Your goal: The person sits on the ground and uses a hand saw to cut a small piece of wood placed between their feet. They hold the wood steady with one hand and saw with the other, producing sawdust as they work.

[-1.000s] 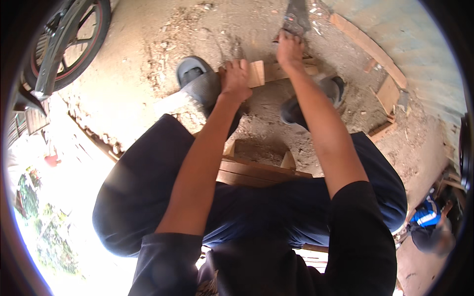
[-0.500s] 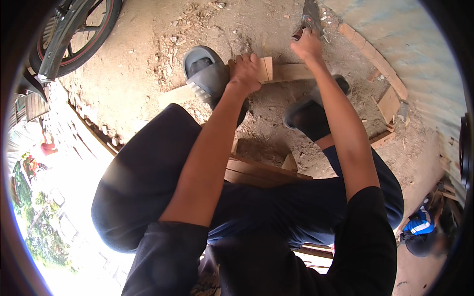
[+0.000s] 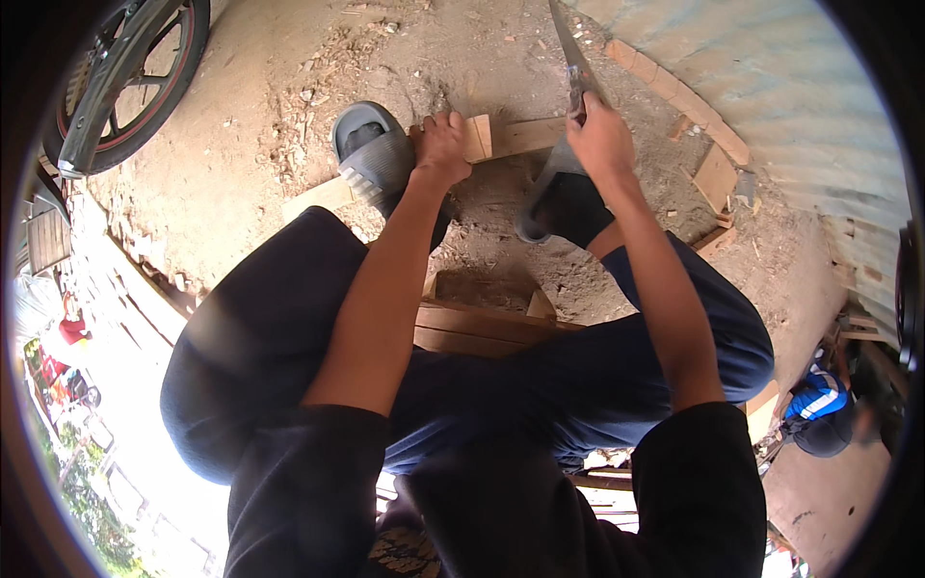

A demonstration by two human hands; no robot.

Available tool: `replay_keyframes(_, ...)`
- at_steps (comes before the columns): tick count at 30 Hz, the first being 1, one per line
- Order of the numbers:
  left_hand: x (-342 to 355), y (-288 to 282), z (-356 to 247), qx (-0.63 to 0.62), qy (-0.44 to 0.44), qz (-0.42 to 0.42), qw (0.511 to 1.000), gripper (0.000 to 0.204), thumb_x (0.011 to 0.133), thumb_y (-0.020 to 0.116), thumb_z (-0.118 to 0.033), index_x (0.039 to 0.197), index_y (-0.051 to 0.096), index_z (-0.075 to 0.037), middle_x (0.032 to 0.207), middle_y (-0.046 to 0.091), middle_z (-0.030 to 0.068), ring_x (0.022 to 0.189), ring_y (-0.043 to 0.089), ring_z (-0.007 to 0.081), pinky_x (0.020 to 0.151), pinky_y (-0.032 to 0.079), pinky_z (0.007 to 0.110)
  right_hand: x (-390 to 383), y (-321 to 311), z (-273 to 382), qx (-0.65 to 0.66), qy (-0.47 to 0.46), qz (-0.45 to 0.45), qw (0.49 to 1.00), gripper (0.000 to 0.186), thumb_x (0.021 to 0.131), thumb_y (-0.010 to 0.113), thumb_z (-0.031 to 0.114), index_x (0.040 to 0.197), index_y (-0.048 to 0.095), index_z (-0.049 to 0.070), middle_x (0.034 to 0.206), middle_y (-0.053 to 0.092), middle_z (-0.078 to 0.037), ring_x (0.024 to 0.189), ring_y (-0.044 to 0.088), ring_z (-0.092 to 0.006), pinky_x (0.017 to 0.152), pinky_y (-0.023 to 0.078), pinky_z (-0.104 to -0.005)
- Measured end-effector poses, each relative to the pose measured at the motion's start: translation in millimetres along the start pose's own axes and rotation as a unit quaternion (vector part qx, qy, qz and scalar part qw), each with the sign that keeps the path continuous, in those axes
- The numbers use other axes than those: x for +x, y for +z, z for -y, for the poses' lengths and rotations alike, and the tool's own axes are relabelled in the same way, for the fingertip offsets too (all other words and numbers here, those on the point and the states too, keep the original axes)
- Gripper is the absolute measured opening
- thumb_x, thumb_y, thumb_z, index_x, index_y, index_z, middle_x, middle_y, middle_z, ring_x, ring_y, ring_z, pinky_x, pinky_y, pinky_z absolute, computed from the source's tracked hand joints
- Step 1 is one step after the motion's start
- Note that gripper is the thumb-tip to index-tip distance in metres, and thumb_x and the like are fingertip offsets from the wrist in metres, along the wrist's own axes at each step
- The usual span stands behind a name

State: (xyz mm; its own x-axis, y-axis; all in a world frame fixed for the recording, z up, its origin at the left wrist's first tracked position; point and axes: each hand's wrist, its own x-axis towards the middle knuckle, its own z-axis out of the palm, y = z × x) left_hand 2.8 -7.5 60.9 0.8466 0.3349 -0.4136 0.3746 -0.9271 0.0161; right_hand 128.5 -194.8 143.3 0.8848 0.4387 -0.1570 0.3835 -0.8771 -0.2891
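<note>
Saw (image 3: 574,58) in right hand (image 3: 603,144) points forward, long axis slanting left.

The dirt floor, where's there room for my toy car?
The widest patch of dirt floor is between the wheel and the left sandal, though chips dot it. A smaller patch lies between the feet, below the plank. It's crowded where the left hand rests on a wood block and where the right hand grips the saw.

Washed-out glare lower left, dark circular rim, bent edges
</note>
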Motion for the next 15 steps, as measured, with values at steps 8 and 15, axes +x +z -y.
replay_keyframes(8,5.3,2.1,4.3,-0.029,0.01,0.002,1.0,0.073,0.063,0.083,-0.032,0.118,0.041,-0.006,0.12,0.05,0.0129,0.114,0.049,0.0315,0.094,0.039,0.054,-129.6,-37.1,7.8,0.543,0.147,0.018,0.827,0.026,0.09,0.064,0.026,0.097,0.065,0.001,0.065,0.057,0.0,0.053,0.052,-0.0076,0.047,0.038,-0.0242)
replay_keyframes(15,5.7,3.7,3.1,-0.025,0.011,-0.005,1.0,0.073,0.063,0.083,-0.032,0.117,0.042,-0.005,0.121,0.05,0.0137,0.115,0.05,0.0317,0.094,0.039,0.053,-221.8,-46.0,52.9,0.621,0.217,0.083,0.749,0.021,0.092,0.064,0.022,0.092,0.062,0.002,0.064,0.056,0.001,0.05,0.049,-0.0045,0.044,0.039,-0.022)
